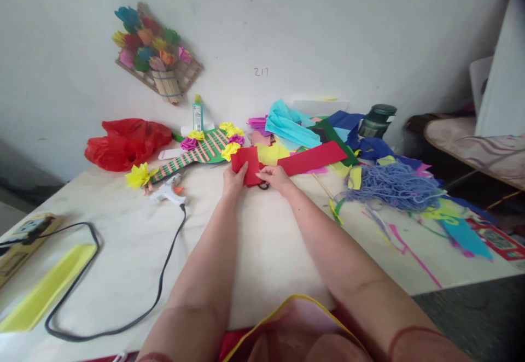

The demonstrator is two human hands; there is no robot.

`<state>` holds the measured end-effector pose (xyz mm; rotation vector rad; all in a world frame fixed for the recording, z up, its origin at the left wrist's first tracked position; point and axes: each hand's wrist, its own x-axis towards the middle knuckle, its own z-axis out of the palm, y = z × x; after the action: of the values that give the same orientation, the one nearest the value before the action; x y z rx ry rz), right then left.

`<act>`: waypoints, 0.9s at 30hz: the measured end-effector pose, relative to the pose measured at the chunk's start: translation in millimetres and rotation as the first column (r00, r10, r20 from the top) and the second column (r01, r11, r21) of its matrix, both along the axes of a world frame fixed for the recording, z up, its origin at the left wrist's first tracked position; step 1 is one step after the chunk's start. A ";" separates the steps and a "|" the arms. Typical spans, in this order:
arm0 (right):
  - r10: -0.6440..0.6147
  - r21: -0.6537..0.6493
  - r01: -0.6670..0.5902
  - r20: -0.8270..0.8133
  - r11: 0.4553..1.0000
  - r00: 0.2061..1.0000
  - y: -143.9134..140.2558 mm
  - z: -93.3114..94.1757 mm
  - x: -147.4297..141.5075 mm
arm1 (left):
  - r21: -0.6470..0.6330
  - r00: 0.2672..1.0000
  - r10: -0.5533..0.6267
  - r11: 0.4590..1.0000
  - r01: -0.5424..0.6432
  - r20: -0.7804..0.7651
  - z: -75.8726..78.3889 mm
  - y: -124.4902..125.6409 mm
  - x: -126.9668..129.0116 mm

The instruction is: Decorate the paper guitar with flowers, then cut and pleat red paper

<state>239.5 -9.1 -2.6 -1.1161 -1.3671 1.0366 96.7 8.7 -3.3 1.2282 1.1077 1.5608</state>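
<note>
Red paper (pixel 287 161), a long strip, lies near the far edge of the table (pixel 123 252), folded at its left end. The left hand (pixel 234 180) pinches that fold, fingers closed on it; the right hand (pixel 275 177) grips it too. Black scissors (pixel 263 186) peek out beneath.

glue gun (pixel 168 193), red bag (pixel 125 143), blue yarn (pixel 394 186), glue bottle (pixel 198 114)
</note>
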 end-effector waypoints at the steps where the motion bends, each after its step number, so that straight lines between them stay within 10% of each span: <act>1: -0.011 0.003 0.011 0.008 1.000 1.000 1.7 -1.9 0.1 | -0.001 1.000 -0.003 1.000 0.003 0.018 -0.2 0.3 0.1; 10: -0.049 -0.079 0.045 -0.050 0.996 0.998 2.7 0.1 0.2 | -0.009 0.992 0.014 1.000 -0.013 0.124 -11.2 11.3 -0.5; 18: -0.292 0.161 0.277 0.076 0.947 0.953 6.6 -0.7 8.7 | -0.028 0.980 0.000 1.000 0.006 0.197 -3.3 3.0 -3.2; 27: -0.141 -0.038 0.136 -0.262 0.990 0.955 -6.4 18.9 -0.8 | -0.098 0.938 -0.217 0.963 0.251 0.272 8.6 -11.6 0.5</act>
<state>238.7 -15.5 16.3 -1.0309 -1.0537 1.0559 97.2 -2.9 5.3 0.9952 0.8466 1.3958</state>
